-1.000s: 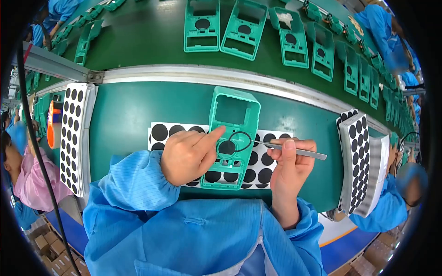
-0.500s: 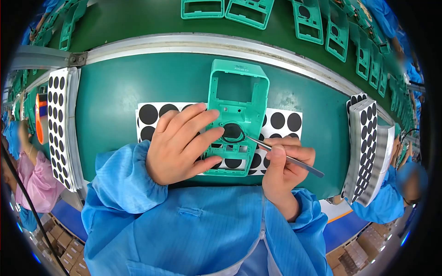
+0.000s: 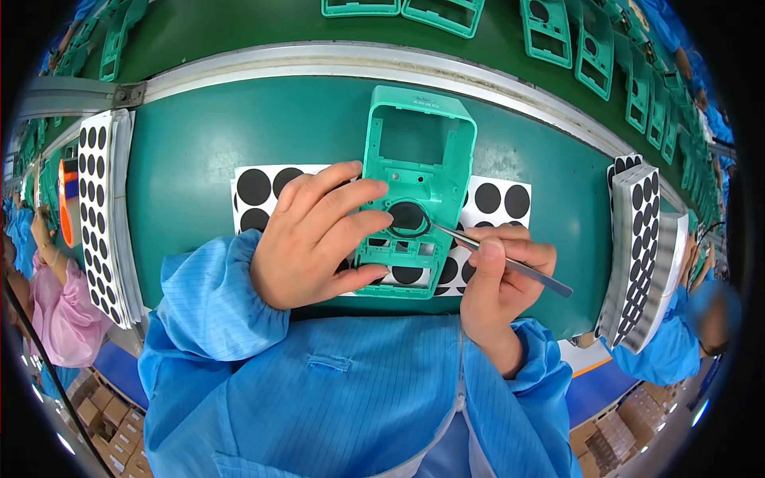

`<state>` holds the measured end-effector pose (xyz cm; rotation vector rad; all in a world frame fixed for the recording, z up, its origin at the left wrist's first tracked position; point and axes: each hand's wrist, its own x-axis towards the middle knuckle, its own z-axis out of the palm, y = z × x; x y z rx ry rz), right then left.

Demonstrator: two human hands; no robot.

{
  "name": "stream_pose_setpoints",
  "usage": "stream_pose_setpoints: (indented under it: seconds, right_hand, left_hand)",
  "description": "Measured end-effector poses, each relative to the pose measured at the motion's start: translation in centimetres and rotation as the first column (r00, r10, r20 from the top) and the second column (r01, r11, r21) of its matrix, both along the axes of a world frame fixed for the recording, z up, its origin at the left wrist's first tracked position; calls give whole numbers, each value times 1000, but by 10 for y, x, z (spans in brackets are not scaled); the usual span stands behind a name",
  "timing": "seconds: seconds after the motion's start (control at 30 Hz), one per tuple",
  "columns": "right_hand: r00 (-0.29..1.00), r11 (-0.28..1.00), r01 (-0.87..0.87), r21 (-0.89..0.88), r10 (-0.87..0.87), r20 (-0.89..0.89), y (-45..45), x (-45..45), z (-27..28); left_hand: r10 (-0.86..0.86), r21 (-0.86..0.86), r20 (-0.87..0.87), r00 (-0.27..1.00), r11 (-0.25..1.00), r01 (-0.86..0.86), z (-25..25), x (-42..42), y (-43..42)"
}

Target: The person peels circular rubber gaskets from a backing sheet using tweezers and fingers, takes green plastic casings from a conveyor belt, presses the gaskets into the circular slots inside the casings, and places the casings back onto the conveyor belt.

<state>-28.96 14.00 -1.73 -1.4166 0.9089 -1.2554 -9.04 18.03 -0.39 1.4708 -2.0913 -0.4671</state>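
Observation:
A green plastic housing (image 3: 414, 179) lies on a white sheet with black dots (image 3: 502, 187) in front of me. Around the black disc (image 3: 407, 217) in the housing sits a thin black ring (image 3: 413, 235). My left hand (image 3: 319, 235) rests with spread fingers on the housing's left edge, fingertips beside the ring. Metal tweezers (image 3: 526, 272) are pinched in my right hand (image 3: 506, 275), their tips at the ring's right side. Whether the tips grip the ring is too small to tell.
Stacks of dotted sheets stand at the left (image 3: 102, 215) and right (image 3: 637, 255). Beyond a metal rail (image 3: 335, 60) lie several green housings (image 3: 546, 28). An orange object (image 3: 67, 215) is at far left. People sit on both sides.
The ring has gone from tilted above the housing to lying around the disc. My left hand has changed from a pointing finger to spread fingers on the housing. The tweezers' tips have come lower.

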Motion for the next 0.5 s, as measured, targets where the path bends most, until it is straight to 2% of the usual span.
stream_pose_setpoints:
  seconds: [0.5]
  right_hand:
    - [1000, 1000, -20, -11, 21, 19, 3, 3, -2]
  left_hand:
    - [7, -12, -12, 1000, 1000, -7, 0, 2, 0]
